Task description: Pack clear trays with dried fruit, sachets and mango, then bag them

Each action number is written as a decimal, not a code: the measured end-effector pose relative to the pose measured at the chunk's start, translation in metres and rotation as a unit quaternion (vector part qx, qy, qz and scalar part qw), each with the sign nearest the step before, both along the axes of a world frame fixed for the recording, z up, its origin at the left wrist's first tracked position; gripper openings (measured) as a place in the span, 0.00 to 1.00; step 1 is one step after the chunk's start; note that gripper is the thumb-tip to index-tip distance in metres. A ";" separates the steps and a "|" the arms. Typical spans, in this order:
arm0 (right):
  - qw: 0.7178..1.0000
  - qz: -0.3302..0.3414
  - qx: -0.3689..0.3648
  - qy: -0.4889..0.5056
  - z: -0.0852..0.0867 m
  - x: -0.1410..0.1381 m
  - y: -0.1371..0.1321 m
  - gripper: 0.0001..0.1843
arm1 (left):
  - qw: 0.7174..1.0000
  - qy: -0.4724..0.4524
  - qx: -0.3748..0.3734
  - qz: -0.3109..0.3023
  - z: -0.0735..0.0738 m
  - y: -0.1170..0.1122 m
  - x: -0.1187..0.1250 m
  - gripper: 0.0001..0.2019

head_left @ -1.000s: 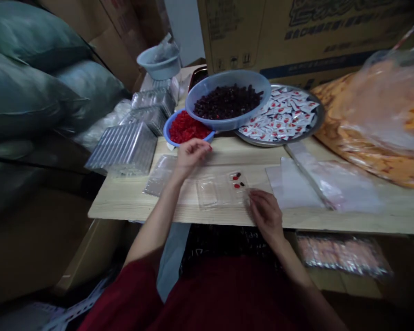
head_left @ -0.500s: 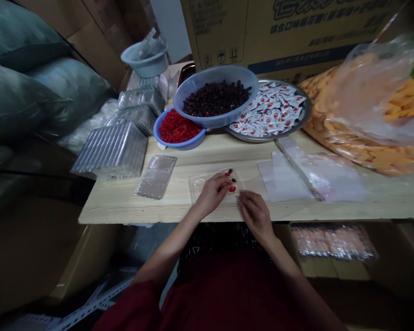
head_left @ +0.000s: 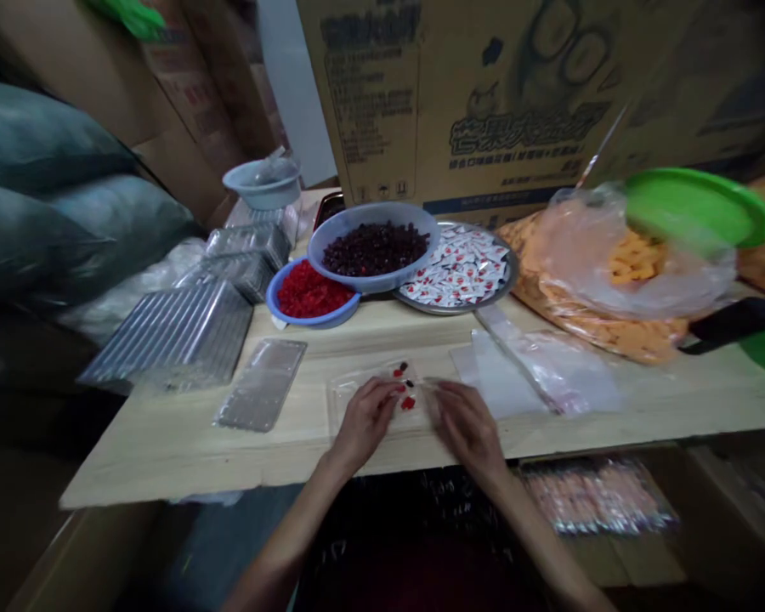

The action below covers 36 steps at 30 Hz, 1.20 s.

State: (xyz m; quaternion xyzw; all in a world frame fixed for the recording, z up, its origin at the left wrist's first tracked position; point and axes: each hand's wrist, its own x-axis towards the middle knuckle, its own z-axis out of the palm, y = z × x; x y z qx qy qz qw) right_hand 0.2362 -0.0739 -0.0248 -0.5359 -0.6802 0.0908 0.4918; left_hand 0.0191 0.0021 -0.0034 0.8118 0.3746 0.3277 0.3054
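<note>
A clear plastic tray lies on the wooden table in front of me. In its right part sit a few small pieces: a dark piece, another dark piece and a red piece. My left hand rests over the tray, thumb and fingers pinched, with a small red piece at the fingertips. Over the tray's right edge is my right hand, its fingers bent and smeared by motion; whether it holds anything is unclear.
Behind the tray stand a blue bowl of red pieces, a bowl of dark pieces and a metal dish of white packets. Stacked clear trays and a single flat tray are left; white sheets and bagged orange pieces right.
The camera view has tilted up, so the table appears lower and a green bowl shows at right. A red piece now shows at my left fingertips. My right hand is blurred by movement.
</note>
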 end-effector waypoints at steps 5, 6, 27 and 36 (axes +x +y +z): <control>0.985 -0.141 0.086 -0.046 0.058 0.081 0.074 0.13 | 0.988 -0.062 -0.002 0.138 0.011 -0.004 -0.034 0.10; 0.985 -0.149 0.063 -0.064 0.067 0.093 0.093 0.14 | 0.983 -0.066 -0.011 0.173 0.011 -0.005 -0.042 0.10; 0.964 -0.128 -0.229 0.045 0.058 0.102 0.243 0.11 | 0.933 -0.137 -0.152 0.297 -0.019 -0.014 -0.077 0.17; 0.939 -0.016 -0.227 0.256 0.085 0.087 0.195 0.18 | 0.948 -0.191 -0.124 0.221 0.018 0.009 -0.021 0.15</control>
